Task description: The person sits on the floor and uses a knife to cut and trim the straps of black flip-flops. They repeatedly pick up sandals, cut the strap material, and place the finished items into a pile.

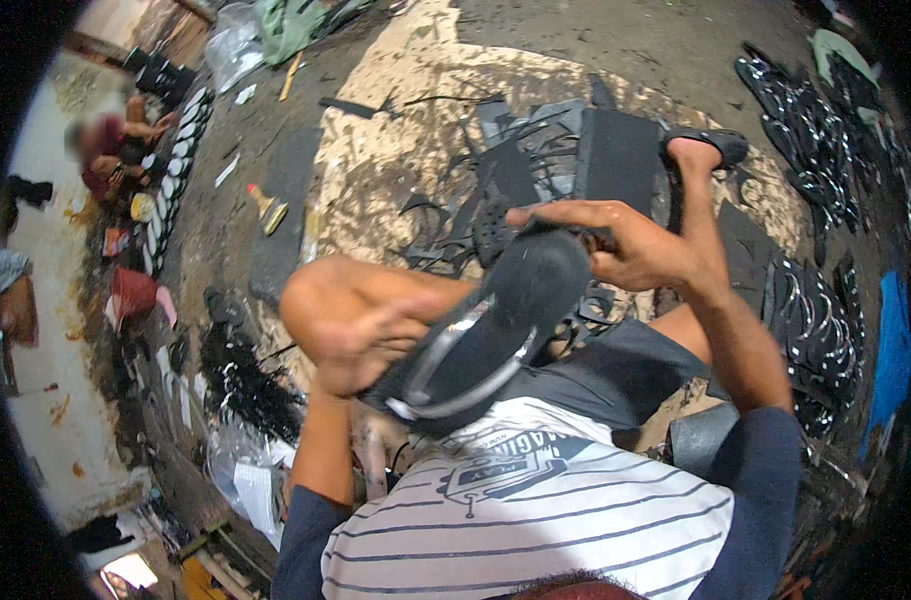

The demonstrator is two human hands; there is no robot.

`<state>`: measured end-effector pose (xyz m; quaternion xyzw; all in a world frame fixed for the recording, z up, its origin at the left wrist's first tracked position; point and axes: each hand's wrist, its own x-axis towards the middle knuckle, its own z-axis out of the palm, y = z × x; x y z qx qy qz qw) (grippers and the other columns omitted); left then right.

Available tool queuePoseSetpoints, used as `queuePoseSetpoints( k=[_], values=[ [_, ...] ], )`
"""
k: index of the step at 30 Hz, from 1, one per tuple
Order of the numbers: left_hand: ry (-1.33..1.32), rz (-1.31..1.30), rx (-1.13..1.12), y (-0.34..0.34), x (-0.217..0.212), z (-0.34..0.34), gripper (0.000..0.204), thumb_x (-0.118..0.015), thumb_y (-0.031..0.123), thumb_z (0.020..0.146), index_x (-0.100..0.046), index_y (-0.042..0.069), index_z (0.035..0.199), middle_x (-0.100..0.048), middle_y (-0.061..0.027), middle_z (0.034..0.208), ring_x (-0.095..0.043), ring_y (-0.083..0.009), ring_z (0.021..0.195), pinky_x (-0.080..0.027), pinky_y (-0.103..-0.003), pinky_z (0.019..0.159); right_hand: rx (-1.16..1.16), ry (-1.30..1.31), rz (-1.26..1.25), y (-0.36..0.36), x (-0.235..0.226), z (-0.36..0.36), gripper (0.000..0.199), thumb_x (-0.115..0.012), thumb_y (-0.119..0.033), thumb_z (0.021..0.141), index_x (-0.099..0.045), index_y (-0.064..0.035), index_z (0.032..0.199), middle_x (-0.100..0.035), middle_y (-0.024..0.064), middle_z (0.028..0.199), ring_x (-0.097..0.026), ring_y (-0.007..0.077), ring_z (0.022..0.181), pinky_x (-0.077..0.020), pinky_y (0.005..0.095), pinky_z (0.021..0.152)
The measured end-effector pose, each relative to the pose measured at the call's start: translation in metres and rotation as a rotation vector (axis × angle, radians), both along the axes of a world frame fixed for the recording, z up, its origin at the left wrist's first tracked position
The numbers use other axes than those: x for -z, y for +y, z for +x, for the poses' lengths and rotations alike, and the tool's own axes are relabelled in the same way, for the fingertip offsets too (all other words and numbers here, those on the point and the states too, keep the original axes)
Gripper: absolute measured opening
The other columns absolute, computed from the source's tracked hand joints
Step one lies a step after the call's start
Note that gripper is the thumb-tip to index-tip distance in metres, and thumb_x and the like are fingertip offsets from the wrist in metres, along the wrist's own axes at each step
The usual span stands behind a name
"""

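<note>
A black sandal [516, 312] with shiny silver-edged straps is held tilted above my lap, its footbed facing up. At its upper right end my right hand [630, 243] grips the rim, fingers along the far edge and thumb near the side. Next to the strapped end is my left hand [353, 345], smeared by motion. Whether its fingers touch the sandal cannot be made out. Beyond the sandal lie a black perforated clog-like piece [491, 228] and dark scraps of sheet material [510, 170].
A thick black block [612, 155] lies on the stained board [395, 150]. Left of it is a brush [267, 210]. Rows of black straps and sandals [805, 140] lie at the right, near a blue sheet [887, 350]. Another person [110, 150] sits at the far left by a row of footwear.
</note>
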<state>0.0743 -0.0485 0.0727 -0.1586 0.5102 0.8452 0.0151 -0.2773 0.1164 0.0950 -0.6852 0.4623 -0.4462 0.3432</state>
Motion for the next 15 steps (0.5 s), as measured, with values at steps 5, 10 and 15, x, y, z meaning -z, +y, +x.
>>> queuePoseSetpoints(
  k=[5, 10, 15],
  values=[
    [0.691, 0.218, -0.570, 0.025, -0.013, -0.064, 0.102, -0.047, 0.081, 0.074, -0.043, 0.007, 0.143, -0.049, -0.0172, 0.141, -0.050, -0.0326, 0.127, -0.035, -0.052, 0.112, 0.533, -0.261, 0.178, 0.005, 0.039, 0.056, 0.061, -0.068, 0.001, 0.083, -0.051, -0.0074, 0.141, -0.062, 0.0126, 0.128, -0.063, 0.0236, 0.114, -0.0511, 0.0347, 0.096],
    [0.091, 0.031, -1.092, 0.034, 0.032, -0.124, 0.050, -0.077, 0.042, 0.087, -0.060, 0.008, 0.119, -0.067, -0.0064, 0.112, -0.065, -0.0220, 0.100, -0.055, -0.041, 0.091, 0.720, 0.013, 0.047, -0.014, 0.060, 0.110, 0.062, -0.073, -0.002, 0.078, -0.054, -0.0122, 0.136, -0.064, 0.0155, 0.115, -0.065, 0.0363, 0.104, -0.0546, 0.0418, 0.085],
    [0.045, 0.273, -1.097, 0.030, 0.039, -0.113, 0.045, -0.073, 0.043, 0.089, -0.062, 0.007, 0.113, -0.069, -0.0068, 0.102, -0.068, -0.0230, 0.091, -0.058, -0.040, 0.081, 0.719, 0.152, 0.183, 0.029, 0.130, 0.119, 0.052, -0.074, -0.005, 0.078, -0.058, -0.0122, 0.127, -0.065, 0.0136, 0.112, -0.065, 0.0356, 0.103, -0.0548, 0.0432, 0.081]
  ],
)
